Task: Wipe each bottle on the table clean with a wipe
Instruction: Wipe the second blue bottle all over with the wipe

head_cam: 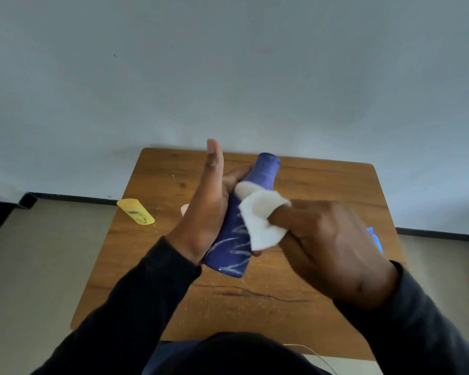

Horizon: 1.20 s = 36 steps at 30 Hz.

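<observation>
A dark blue bottle [263,174] with pale wavy markings is held tilted above the middle of the wooden table [322,190], its cap end pointing away from me. My left hand [206,212] grips its left side, thumb sticking up. My right hand [331,244] presses a white wipe [263,217] against the bottle's middle. A yellow bottle [136,211] lies on its side at the table's left edge. A bright blue object [375,239], mostly hidden behind my right hand, lies near the right edge.
A small white object [184,209] peeks out behind my left wrist. Pale crumbs or dust speckle the tabletop. The table stands against a light wall with a dark baseboard; beige floor lies on both sides. A white cable [320,355] runs near my lap.
</observation>
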Available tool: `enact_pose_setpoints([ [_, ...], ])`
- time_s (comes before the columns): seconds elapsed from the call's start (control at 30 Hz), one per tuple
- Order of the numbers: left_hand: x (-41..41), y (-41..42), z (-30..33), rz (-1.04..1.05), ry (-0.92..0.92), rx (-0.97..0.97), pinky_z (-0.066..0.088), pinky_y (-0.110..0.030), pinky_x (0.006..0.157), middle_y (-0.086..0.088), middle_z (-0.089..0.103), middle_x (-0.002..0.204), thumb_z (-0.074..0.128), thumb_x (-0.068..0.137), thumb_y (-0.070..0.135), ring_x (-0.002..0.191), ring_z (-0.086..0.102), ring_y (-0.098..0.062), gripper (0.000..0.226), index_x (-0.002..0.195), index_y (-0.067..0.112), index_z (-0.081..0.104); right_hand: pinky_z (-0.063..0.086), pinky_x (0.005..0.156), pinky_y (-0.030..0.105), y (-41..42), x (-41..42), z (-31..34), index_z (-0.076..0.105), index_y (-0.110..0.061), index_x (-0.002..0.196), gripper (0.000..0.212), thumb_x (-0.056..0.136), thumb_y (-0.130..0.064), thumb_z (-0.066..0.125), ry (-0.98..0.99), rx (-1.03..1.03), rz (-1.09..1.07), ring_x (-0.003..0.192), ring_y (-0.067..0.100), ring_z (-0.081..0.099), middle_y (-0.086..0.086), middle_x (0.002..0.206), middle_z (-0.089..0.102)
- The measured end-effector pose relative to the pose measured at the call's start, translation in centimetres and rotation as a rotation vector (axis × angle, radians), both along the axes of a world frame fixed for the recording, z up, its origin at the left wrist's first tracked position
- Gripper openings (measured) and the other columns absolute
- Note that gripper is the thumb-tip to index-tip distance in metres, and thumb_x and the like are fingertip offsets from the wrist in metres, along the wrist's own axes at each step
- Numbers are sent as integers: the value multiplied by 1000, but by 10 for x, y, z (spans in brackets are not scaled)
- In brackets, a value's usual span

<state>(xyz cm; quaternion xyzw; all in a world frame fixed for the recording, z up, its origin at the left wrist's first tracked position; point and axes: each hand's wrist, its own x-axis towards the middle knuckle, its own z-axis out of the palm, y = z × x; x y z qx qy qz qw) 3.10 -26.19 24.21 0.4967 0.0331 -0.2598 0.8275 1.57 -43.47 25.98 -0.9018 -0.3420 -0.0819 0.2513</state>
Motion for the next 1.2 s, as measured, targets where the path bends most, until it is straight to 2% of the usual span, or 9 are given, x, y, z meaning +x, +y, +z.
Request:
enact_pose_setpoints([
  [0.07, 1, -3, 0, -11, 6, 18, 53, -32, 46, -20, 61, 75, 21, 71, 85, 50, 61, -28, 106, 126, 4, 61, 39, 41, 32, 4, 2, -1, 59, -27, 84, 15, 82, -25, 44, -1, -33, -14, 53, 29, 54, -6, 69, 61],
  [0.2, -1, 2, -5, -58, -24, 51, 52, -34, 56, -24, 61, 82, 15, 75, 86, 58, 58, -29, 102, 123, 11, 65, 35, 39, 31, -6, 24, -4, 47, -27, 84, 7, 84, -21, 42, -59, -19, -190, 48, 28, 46, -8, 62, 44],
  [0.37, -3, -4, -9, -118, 49, 134, 51, -33, 55, -20, 61, 69, 26, 57, 95, 53, 59, -29, 104, 92, 10, 74, 35, 39, 32, 4, -1, -10, 47, -28, 82, 5, 81, -25, 42, 26, -33, -68, 48, 33, 49, -1, 64, 57],
  [0.5, -3, -4, -12, -80, -19, 138, 52, -34, 55, -23, 62, 79, 10, 73, 90, 56, 60, -30, 105, 109, 11, 70, 21, 41, 24, -4, 13, -13, 53, -26, 88, 16, 83, -28, 38, 1, -73, -237, 47, 28, 46, -4, 61, 53],
  [0.6, -1, -6, -8, -65, 37, 97, 52, -35, 53, -19, 63, 71, 16, 68, 88, 52, 60, -29, 105, 106, 7, 72, 31, 41, 28, 0, 3, -13, 57, -26, 86, 15, 81, -27, 43, 42, -65, -88, 50, 29, 52, -5, 67, 59],
  [0.73, 2, -2, -8, -99, 84, -24, 55, -37, 55, -24, 62, 81, 16, 71, 90, 55, 61, -31, 115, 136, 3, 54, 38, 41, 31, -6, 7, -16, 53, -26, 84, 13, 81, -27, 40, 34, -36, -110, 51, 30, 53, -4, 67, 59],
  [0.97, 4, -3, -3, -44, 89, -64, 55, -32, 51, -21, 60, 80, 7, 79, 89, 57, 64, -26, 113, 136, 7, 60, 34, 41, 29, -9, -2, -13, 60, -24, 87, 16, 85, -22, 44, 22, -3, 10, 52, 30, 53, -3, 67, 59],
  [1.13, 2, -3, -4, -92, 46, -83, 57, -36, 56, -25, 60, 90, 10, 81, 89, 59, 63, -30, 113, 138, 2, 51, 40, 39, 37, -20, 19, -13, 42, -29, 88, 6, 85, -24, 38, -36, 17, -176, 47, 27, 43, -9, 62, 41],
  [1.2, 3, -5, -4, -67, 51, -104, 56, -35, 54, -25, 60, 87, 9, 81, 89, 58, 62, -31, 112, 138, 3, 53, 40, 39, 36, -18, 11, -11, 49, -26, 87, 8, 85, -24, 41, -23, 13, -122, 48, 29, 48, -7, 62, 50],
])
